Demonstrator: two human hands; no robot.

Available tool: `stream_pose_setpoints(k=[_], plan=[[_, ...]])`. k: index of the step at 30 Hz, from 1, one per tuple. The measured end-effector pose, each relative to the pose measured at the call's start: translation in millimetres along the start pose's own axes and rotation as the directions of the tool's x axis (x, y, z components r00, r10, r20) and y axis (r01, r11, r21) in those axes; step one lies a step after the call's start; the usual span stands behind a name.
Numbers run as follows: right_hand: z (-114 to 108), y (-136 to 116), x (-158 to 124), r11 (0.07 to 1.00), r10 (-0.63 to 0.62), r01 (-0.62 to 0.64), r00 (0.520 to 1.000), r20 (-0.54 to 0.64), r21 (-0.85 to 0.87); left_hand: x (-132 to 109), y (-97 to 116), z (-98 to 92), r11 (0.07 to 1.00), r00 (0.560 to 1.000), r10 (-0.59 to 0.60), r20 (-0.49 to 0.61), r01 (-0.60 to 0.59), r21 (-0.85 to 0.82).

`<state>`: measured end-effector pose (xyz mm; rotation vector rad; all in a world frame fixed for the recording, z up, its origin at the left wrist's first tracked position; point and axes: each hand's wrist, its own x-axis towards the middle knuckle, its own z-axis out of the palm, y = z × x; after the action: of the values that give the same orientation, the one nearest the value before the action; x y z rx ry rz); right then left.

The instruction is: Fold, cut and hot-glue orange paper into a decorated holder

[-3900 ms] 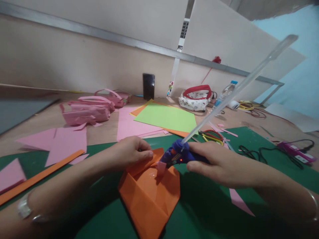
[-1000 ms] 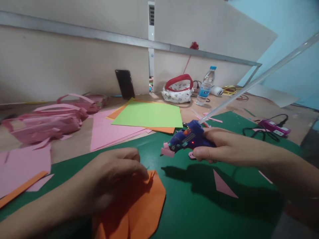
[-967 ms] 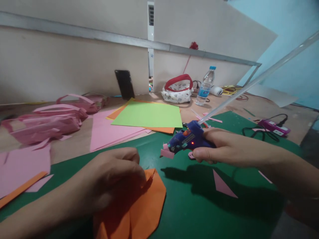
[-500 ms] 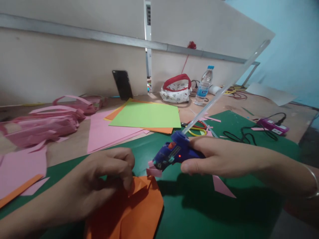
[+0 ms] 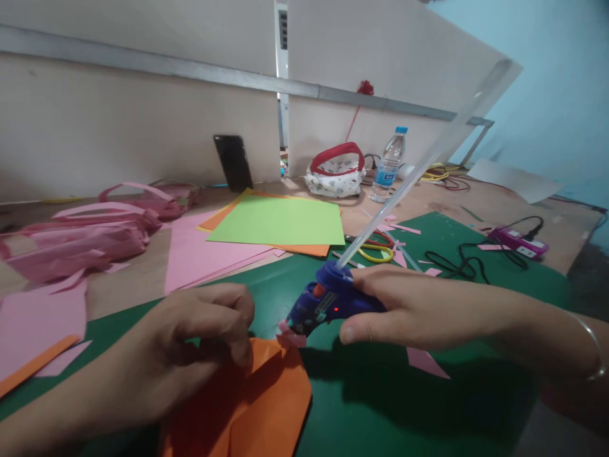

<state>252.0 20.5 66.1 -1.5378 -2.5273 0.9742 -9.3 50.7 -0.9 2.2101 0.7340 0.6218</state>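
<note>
**Under my left hand, the folded orange paper**

My left thumb and fingers pinch a raised flap on it; the paper lies below and to the right of them, on the green mat. I judge it light, thin and easily creased, stiffer along its folds, so the flap's edge is the place to hold, gently. My right hand is wrapped around the blue glue gun, which should feel hard and heavier, its clear glue stick slanting up beyond that hand. The gun's front end, with a pink paper scrap at it, points down at the paper's far corner, near my left fingers; whether its tip touches, I cannot tell.
</note>
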Motion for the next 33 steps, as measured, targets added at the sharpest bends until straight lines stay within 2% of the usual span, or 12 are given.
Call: stream_pose_setpoints(k=[7,10,12,15,18,22,29,33], plan=[[1.6,2.2,4.8,0.998,-0.055,0.056,0.998,0.026,-0.015,0.3,-0.9,-0.1,1.000,1.000,0.011,0.017,-0.012,0.028],[-1.1,7.1,-0.4,1.000,-0.018,0.019,1.000,0.019,-0.008,0.6,-1.3,-1.6,1.000,1.000,-0.005,0.023,0.004,0.028],[-3.9,11.1,-4.4,0.999,0.025,-0.025,0.999,-0.026,0.023,1.8,0.2,-1.2,1.000,0.999,-0.017,0.030,0.016,0.024],[-7.4,16.3,-8.9,0.983,0.107,-0.087,0.987,-0.121,0.159,5.4,4.3,2.7,0.994,0.997,-0.065,0.045,0.061,0.094],[-7.3,19.0,-10.7,0.926,0.205,-0.131,0.962,-0.180,0.355,9.5,6.5,8.6,0.962,0.990,-0.109,0.091,0.082,0.261],[-2.5,20.0,-10.4,0.859,0.213,-0.093,0.959,-0.187,0.504,12.1,4.3,14.5,0.880,0.972,-0.184,0.146,0.097,0.466],[0.0,23.1,-8.8,0.901,0.199,-0.117,0.967,-0.158,0.417,15.5,4.3,18.7,0.757,0.920,-0.382,0.086,0.259,0.599],[0.0,21.6,-9.4,0.910,0.213,-0.131,0.962,-0.171,0.393,15.5,0.4,24.5,0.728,0.921,-0.390,0.020,0.295,0.619]])
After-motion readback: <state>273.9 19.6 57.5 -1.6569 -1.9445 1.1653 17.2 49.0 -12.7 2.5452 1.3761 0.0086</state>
